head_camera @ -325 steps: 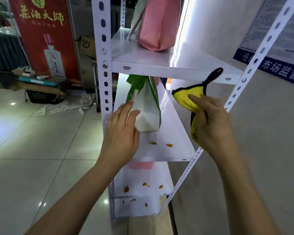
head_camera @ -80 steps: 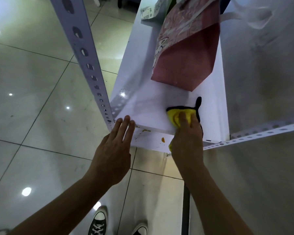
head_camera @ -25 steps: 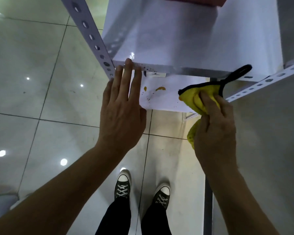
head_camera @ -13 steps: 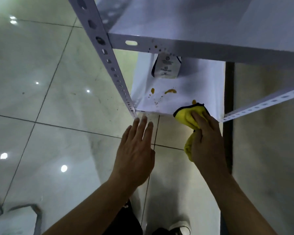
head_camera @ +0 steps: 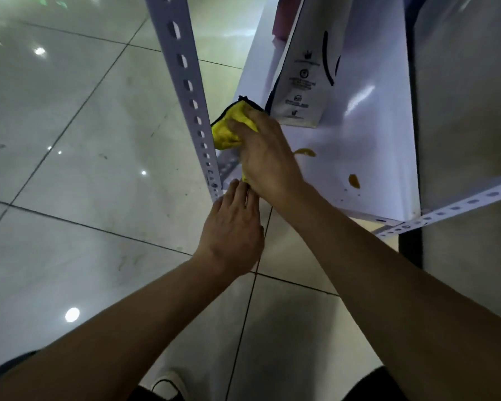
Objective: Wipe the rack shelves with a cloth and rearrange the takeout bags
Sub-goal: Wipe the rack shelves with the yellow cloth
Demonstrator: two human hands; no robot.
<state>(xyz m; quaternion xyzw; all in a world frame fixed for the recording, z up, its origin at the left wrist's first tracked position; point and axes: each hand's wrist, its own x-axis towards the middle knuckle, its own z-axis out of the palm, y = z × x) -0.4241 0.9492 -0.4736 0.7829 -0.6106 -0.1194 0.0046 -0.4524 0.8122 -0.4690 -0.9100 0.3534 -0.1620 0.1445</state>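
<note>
I look down on a low white rack shelf [head_camera: 368,157] marked with orange stains [head_camera: 354,180]. My right hand [head_camera: 268,157] holds a yellow cloth with a black edge [head_camera: 229,128] and presses it on the shelf's front left corner, beside the perforated upright post [head_camera: 190,91]. My left hand [head_camera: 232,227] reaches with straight fingers to the shelf's front edge at the foot of that post, just under my right wrist. A white takeout bag with black print [head_camera: 304,82] stands on the shelf behind the cloth. A dark red bag [head_camera: 284,15] shows behind it at the top.
Glossy tiled floor [head_camera: 84,140] spreads to the left of the rack. A grey wall [head_camera: 469,111] runs along the rack's right side. A second perforated post [head_camera: 451,206] crosses at the right front corner. My shoe [head_camera: 168,389] is at the bottom edge.
The view has dropped closer to the low shelf. My right hand carried the cloth from the shelf's front middle to its left corner by the post. My left hand came up to the shelf's edge.
</note>
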